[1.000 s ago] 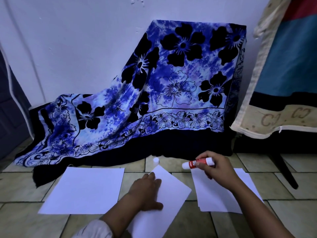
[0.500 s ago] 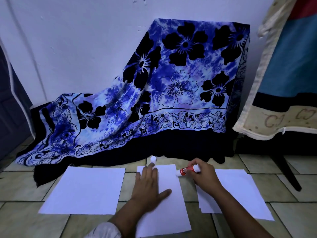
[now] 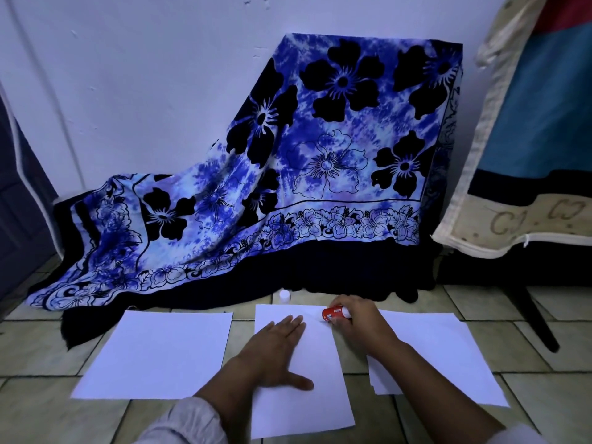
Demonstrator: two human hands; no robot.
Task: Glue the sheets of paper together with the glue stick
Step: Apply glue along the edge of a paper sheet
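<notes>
Tiled floor (image 3: 38, 357), white wall (image 3: 128, 91), paper sheets (image 3: 160, 354).

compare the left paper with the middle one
The left hand presses flat on the middle sheet; the left sheet is untouched. The right hand holds the glue stick at the middle sheet's far corner, away from the left sheet. Both are blank white, flat on the floor.

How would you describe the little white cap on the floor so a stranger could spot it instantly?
Start at the big blue floral cloth draped at the back and follow its dark hem down to the tiled floor. Just past the far edge of the middle sheet sits the cap. It is the only small, round white thing there; everything else white around it is flat paper.
</notes>
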